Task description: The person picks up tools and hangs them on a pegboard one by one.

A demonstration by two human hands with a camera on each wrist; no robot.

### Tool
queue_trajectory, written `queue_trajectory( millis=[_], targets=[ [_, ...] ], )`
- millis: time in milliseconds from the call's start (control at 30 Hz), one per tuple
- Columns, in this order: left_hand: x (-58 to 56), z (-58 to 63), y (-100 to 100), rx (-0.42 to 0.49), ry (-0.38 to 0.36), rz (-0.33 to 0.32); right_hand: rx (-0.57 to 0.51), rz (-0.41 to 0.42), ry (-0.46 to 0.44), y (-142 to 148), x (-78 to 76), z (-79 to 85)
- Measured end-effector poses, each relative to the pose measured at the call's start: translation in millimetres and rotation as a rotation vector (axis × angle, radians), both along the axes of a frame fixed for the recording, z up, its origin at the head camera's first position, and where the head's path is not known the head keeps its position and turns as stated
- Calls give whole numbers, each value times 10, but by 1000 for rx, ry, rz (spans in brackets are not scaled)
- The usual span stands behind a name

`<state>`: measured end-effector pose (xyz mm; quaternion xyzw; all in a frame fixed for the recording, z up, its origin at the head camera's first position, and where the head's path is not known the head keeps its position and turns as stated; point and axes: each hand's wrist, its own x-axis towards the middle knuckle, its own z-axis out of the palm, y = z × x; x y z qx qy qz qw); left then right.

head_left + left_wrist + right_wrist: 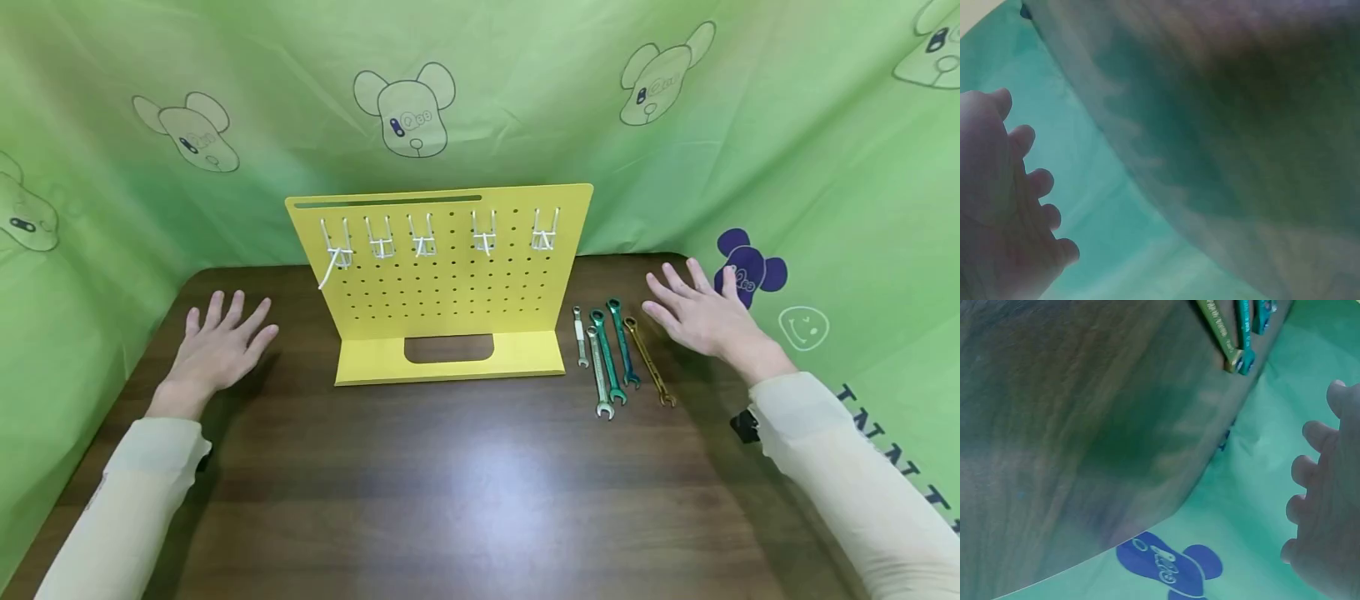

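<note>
My left hand (215, 350) is spread, palm down, over the left side of the table and holds nothing. On the other side, my right hand (701, 315) is spread too, beside a group of wrenches, its fingers apart from them. Nearest to it lies a gold wrench (649, 363). Left of that are a blue-green wrench (624, 343), a green wrench (608, 358), a silver wrench (600, 372) and a short silver wrench (580, 337). In the right wrist view, part of the gold wrench (1217, 330) shows at the top.
A yellow pegboard (450, 292) stands upright at the table's back middle. Several white wire hooks (422, 237) hang along its upper part. The brown wooden table (420, 483) is enclosed by a green curtain (510, 100) behind and at both sides.
</note>
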<state>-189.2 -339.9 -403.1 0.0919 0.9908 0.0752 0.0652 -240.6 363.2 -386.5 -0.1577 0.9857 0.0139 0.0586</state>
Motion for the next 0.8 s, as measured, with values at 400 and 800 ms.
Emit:
queue_trajectory(
  millis=[400, 800],
  targets=[
    [-178, 320, 199, 133, -3, -14, 16, 33, 22, -119, 23, 266],
    [-330, 680, 375, 682, -13, 14, -465, -10, -264, -155, 46, 452]
  ],
)
